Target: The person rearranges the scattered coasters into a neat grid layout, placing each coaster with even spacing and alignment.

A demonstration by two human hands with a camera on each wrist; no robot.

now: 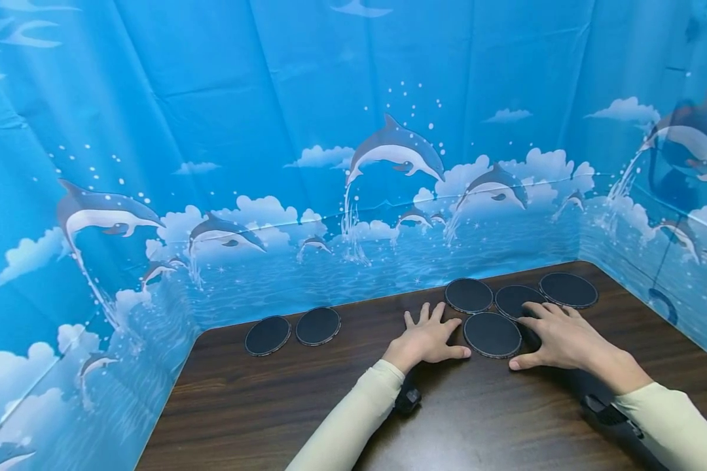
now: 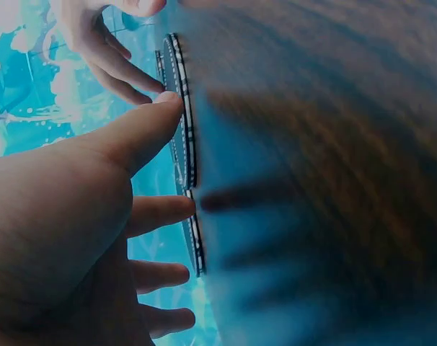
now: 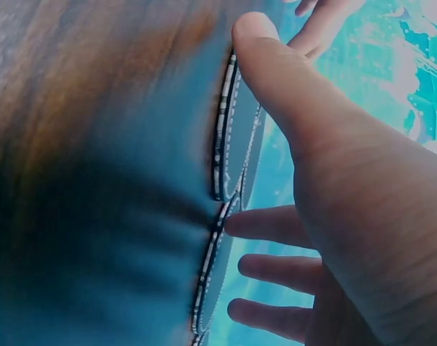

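A round black coaster (image 1: 492, 335) with a stitched, patterned rim lies flat on the dark wooden table between the two hands. My left hand (image 1: 429, 337) is spread out on its left side, thumb near the coaster's edge. On the other side my right hand (image 1: 565, 337) has its fingers spread, fingertips overlapping a second coaster (image 1: 515, 301) just behind. In the left wrist view the left thumb (image 2: 157, 122) reaches the near coaster's rim (image 2: 188, 144). The right wrist view shows the right thumb (image 3: 265, 58) at the top of the rim and the other fingers extended.
Two more coasters, one at the back (image 1: 469, 296) and one at the far right (image 1: 568, 290), lie around the near one. Another pair (image 1: 268, 335) sits by the table's back left edge. A blue dolphin-print curtain (image 1: 306, 131) hangs behind the table (image 1: 259, 412).
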